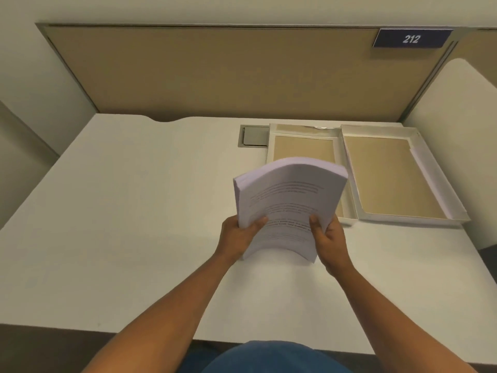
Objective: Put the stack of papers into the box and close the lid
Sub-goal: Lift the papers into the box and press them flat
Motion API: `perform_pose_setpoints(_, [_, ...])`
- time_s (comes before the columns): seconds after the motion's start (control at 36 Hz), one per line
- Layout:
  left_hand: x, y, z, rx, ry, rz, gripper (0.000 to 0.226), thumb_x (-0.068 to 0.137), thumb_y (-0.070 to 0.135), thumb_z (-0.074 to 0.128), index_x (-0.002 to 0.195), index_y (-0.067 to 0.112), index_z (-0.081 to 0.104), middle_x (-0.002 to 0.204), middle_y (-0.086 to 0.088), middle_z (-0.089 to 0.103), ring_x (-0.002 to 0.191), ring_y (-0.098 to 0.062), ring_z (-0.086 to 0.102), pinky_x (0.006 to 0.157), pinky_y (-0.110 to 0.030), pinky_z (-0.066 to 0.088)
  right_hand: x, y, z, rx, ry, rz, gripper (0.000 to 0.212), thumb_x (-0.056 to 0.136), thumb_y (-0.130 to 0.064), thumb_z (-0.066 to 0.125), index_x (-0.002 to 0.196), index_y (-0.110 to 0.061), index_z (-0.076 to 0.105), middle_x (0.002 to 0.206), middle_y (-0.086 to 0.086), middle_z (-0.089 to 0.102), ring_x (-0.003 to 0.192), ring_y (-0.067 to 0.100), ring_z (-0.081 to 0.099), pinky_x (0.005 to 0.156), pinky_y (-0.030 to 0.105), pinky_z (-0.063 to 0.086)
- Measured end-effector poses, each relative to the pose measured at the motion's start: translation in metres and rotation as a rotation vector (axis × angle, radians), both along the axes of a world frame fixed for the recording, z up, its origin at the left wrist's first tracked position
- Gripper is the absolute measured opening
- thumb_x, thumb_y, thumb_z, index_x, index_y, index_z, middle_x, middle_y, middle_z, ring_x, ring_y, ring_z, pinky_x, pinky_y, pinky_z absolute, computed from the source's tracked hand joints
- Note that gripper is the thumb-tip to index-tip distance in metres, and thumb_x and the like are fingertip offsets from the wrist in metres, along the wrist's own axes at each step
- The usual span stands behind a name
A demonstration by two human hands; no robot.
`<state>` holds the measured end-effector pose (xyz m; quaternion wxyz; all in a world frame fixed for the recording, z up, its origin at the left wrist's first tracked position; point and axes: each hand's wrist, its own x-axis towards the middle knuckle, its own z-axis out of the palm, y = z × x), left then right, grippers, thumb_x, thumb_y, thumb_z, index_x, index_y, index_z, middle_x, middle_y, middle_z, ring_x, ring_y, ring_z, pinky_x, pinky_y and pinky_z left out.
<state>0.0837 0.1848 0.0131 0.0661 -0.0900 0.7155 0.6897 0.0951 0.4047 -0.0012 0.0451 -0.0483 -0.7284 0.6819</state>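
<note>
A thick stack of white printed papers (287, 200) is held above the desk, tilted up and bowed across its width. My left hand (236, 235) grips its lower left edge and my right hand (328, 238) grips its lower right edge. Behind and to the right lies the open white box: its shallow tray (390, 216) with a brown cardboard floor sits on the right, and the lid (304, 149) lies flat open on the left, partly hidden by the papers.
The white desk (134, 224) stretches wide to the left. A grey cable hatch (254, 135) sits just left of the lid. A tan partition (215, 71) with a "212" sign (411, 38) backs the desk. A white panel (457, 130) stands at right.
</note>
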Motion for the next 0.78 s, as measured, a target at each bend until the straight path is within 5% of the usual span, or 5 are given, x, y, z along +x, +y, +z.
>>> perform_pose_setpoints(0.25, [0.005, -0.009, -0.004, -0.015, 0.015, 0.017, 0.022, 0.070, 0.041, 0.085, 0.090, 0.047, 0.077, 0.097, 0.014, 0.078, 0.089, -0.003, 0.073, 0.079, -0.031, 0.062, 0.005, 0.006, 0.002, 0.063, 0.070, 0.059, 0.039, 0.093, -0.044, 0.058, 0.126, -0.024, 0.056, 0.113, -0.006, 0.069, 0.104, 0.013, 0.067, 0.077, 0.027, 0.059])
perform_pose_setpoints(0.42, [0.018, -0.003, -0.027, -0.120, -0.056, 0.031, 0.020, 0.079, 0.025, 0.082, 0.082, 0.043, 0.076, 0.096, 0.002, 0.077, 0.097, -0.023, 0.072, 0.087, -0.048, 0.061, 0.018, 0.012, -0.035, 0.196, -0.069, 0.074, 0.024, 0.099, -0.018, 0.056, 0.122, -0.017, 0.062, 0.107, -0.014, 0.068, 0.102, 0.007, 0.065, 0.084, 0.028, 0.056])
perform_pose_setpoints(0.58, [0.012, -0.009, -0.027, -0.061, -0.024, -0.002, 0.030, 0.078, 0.029, 0.082, 0.093, 0.053, 0.073, 0.101, 0.019, 0.076, 0.092, 0.000, 0.071, 0.086, -0.033, 0.060, 0.007, 0.018, -0.020, 0.260, -0.013, 0.098, 0.023, 0.096, -0.029, 0.055, 0.117, -0.024, 0.062, 0.107, -0.023, 0.068, 0.096, -0.006, 0.064, 0.072, 0.004, 0.047])
perform_pose_setpoints(0.78, [0.009, 0.006, -0.042, -0.120, -0.071, 0.007, 0.017, 0.083, 0.031, 0.078, 0.081, 0.048, 0.076, 0.090, 0.015, 0.078, 0.083, -0.001, 0.072, 0.083, -0.033, 0.061, 0.016, 0.015, -0.034, 0.261, -0.047, -0.009, 0.025, 0.098, -0.026, 0.056, 0.122, -0.033, 0.055, 0.107, -0.035, 0.063, 0.098, -0.014, 0.060, 0.073, 0.001, 0.046])
